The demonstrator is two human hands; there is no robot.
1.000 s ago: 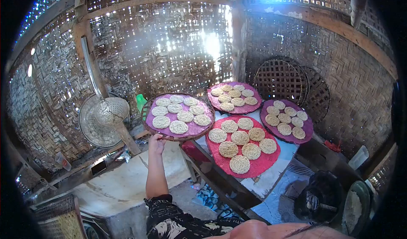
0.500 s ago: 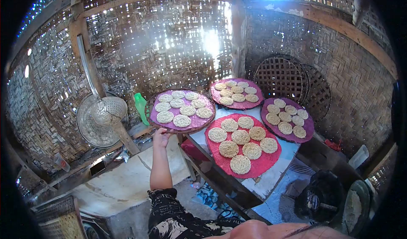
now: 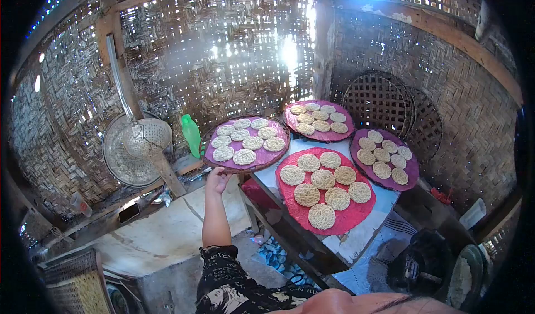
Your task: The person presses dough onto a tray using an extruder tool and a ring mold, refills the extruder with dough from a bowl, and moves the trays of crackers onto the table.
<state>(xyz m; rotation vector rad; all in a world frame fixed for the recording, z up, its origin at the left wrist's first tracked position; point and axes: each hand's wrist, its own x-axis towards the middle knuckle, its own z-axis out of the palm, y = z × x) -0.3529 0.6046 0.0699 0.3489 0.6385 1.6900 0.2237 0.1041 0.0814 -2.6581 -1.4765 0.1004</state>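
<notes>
My left hand (image 3: 218, 180) is closed on the near rim of a round woven tray (image 3: 207, 164), its fingers partly hidden beneath the edge. Purple cloth (image 3: 258, 159) lines this tray, and several flat, round, pale noodle-like cakes (image 3: 244, 157) lie on it. The tray is at the left end of a light-topped table (image 3: 341, 246), with its left part beyond the tabletop. Close to the tray's left side stands a green plastic bottle (image 3: 191, 134). My right hand is out of view.
Red cloth (image 3: 287, 196) with similar cakes covers the table's middle. Behind it is another tray (image 3: 319, 138), with one more (image 3: 390, 185) to the right. Openwork baskets (image 3: 379, 99) lean on the wall. A long-handled strainer (image 3: 147, 138) hangs left; a black bucket (image 3: 421, 261) stands lower right.
The view has shifted slightly, so the scene sits a little further right. My left hand keeps its hold on the tray's rim, and the cakes stay in the same arrangement.
</notes>
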